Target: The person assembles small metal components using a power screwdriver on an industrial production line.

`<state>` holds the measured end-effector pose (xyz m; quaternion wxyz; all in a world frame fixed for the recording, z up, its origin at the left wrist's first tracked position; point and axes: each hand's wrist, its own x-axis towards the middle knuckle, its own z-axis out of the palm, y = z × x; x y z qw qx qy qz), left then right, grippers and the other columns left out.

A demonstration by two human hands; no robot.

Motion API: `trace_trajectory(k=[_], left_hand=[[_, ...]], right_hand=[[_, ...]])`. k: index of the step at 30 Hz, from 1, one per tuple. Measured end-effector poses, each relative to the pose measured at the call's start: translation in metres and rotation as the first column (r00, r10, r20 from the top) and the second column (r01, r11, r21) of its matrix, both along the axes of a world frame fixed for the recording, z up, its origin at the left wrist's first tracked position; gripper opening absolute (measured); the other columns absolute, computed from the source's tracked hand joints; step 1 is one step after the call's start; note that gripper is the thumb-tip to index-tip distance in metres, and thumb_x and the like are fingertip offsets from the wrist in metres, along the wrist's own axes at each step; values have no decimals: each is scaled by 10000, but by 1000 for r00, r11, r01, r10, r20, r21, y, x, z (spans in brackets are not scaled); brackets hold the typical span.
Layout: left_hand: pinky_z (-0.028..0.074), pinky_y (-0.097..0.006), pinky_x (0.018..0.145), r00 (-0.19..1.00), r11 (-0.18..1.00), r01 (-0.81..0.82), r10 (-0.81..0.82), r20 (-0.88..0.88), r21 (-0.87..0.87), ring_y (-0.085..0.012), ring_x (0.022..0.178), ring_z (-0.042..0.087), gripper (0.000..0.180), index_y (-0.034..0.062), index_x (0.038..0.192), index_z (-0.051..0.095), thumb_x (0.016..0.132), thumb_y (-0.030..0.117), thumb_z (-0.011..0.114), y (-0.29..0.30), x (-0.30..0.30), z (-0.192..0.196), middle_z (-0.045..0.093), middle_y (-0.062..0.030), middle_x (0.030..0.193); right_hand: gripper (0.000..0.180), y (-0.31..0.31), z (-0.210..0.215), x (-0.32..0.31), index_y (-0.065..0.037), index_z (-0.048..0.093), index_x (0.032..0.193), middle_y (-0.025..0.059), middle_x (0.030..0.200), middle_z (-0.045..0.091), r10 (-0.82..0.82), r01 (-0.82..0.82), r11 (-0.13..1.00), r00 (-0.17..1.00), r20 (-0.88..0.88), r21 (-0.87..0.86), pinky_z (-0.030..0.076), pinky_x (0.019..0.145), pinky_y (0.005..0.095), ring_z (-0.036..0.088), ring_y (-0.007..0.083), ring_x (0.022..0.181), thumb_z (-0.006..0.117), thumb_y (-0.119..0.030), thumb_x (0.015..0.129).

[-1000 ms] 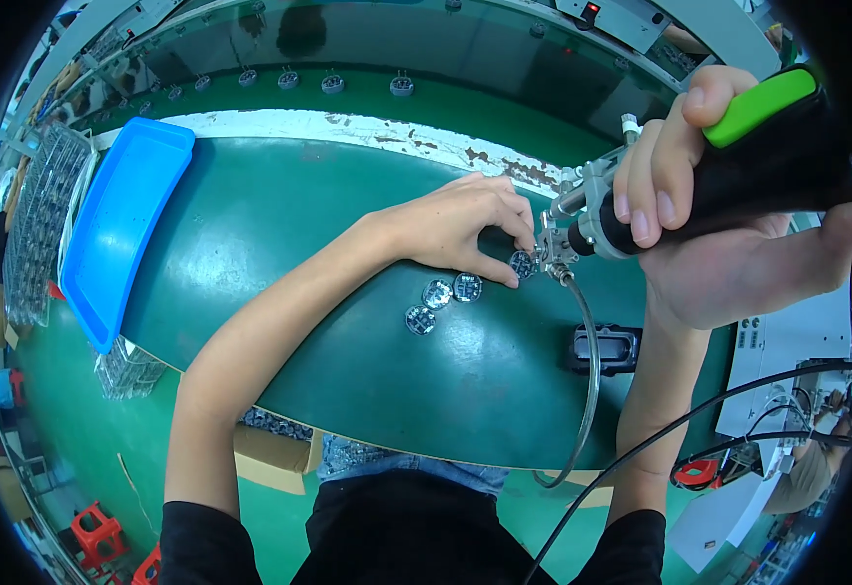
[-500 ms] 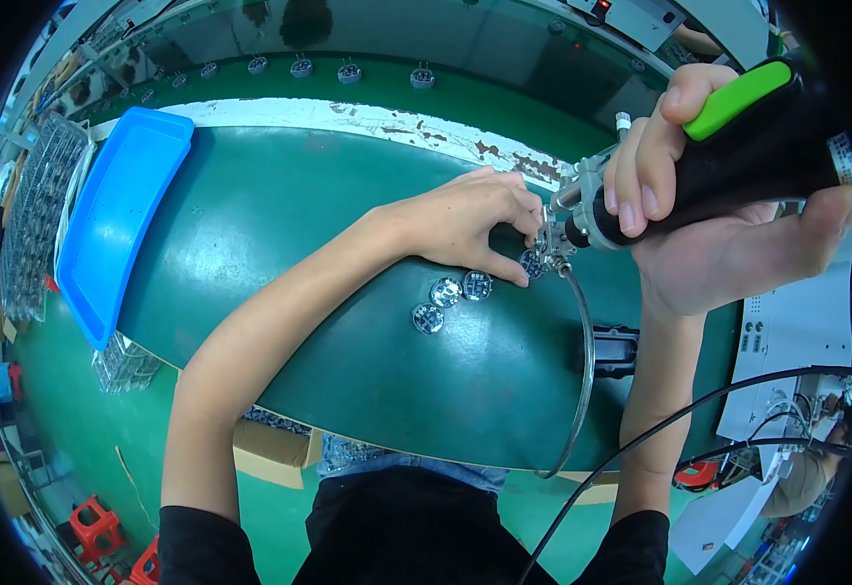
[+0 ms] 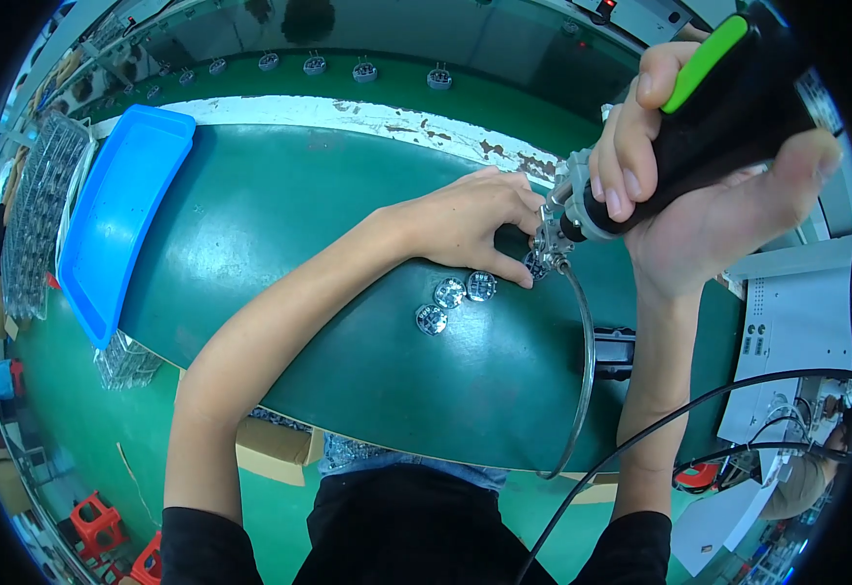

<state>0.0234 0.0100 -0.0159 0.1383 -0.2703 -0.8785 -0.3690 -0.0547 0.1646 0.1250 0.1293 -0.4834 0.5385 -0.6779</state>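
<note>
Fingers of my right hand [image 3: 709,185] are wrapped tight round the black powered screwdriver [image 3: 728,107], the one with the green trigger strip along its top, and the thumb is braced under its body. Its metal nose [image 3: 560,222] points down and to the left at a small round silver part [image 3: 537,265] on the green bench top [image 3: 348,224], close to the bench's right end. I see that part only partly, since fingertips and the tool tip cover most of it.

My left hand [image 3: 470,224] lies flat-ish over the same spot, fingers curled, with the fingertips [image 3: 526,280] pinching or pressing the part against the bench; I cannot tell which.

Three more round silver parts [image 3: 451,292] lie in a short row just left of it, near each other, shiny with small marks on their faces. I also see a grey cable [image 3: 587,370] looping down from the tool's nose towards the bench's near edge. Well apart, at the left end, sits a blue tray [image 3: 118,214].
</note>
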Motion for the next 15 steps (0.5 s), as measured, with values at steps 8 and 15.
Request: trace_trajectory(k=[8,15], left_hand=[[405,-394,989,997,999,-5,7,77,-36,-240,1080,567,387,87,972,737,790,401,869,-3,3,4,665,-24,999],[435,-411,985,987,1000,10,-9,161,-3,-265,1048,574,408,93,996,669,747,307,912,0,2,12,637,-25,974]], right_hand=[[1043,7,-2,0,-27,563,989,15,565,494,19,-19,1000,998,57,0,418,437,226,499,108,433,225,-1001,831],[1033,34,27,-6,-38,532,1173,-28,650,493,392,-408,907,909,-141,-108,432,490,233,516,88,479,430,-993,790]])
